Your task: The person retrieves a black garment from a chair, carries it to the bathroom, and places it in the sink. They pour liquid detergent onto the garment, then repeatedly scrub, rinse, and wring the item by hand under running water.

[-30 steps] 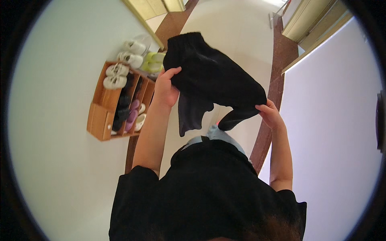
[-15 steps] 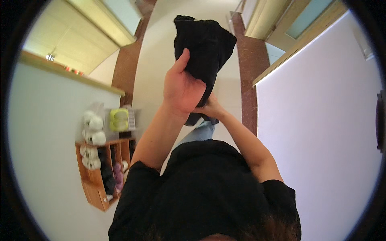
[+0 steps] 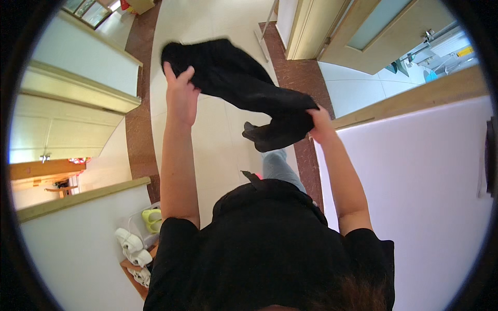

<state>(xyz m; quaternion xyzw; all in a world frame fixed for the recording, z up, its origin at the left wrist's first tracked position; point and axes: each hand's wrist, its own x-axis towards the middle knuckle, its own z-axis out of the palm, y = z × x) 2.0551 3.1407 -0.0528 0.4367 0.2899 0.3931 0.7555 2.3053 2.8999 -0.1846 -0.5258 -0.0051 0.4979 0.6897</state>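
A long black garment [image 3: 233, 78] of soft cloth stretches between my two hands, held in the air above the floor; its exact kind I cannot tell. My left hand [image 3: 181, 98] grips its upper left end, fingers partly hidden by the cloth. At the other end my right hand [image 3: 322, 127] is closed on the edge. Between them the cloth sags, and a narrow dark end of it hangs below, near my right hand.
Pale floor tiles [image 3: 181, 135] run ahead, bordered by brown stone strips [image 3: 142, 129]. A white wall [image 3: 415, 171] stands close on the right, beyond it an open door [image 3: 384, 36]. White shoes [image 3: 129, 243] and yellow-green clogs [image 3: 152, 220] are at the lower left.
My hands have moved apart, left hand to the left and right hand to the right. The bunched garment is now spread out between them. My view has shifted forward along the hallway.
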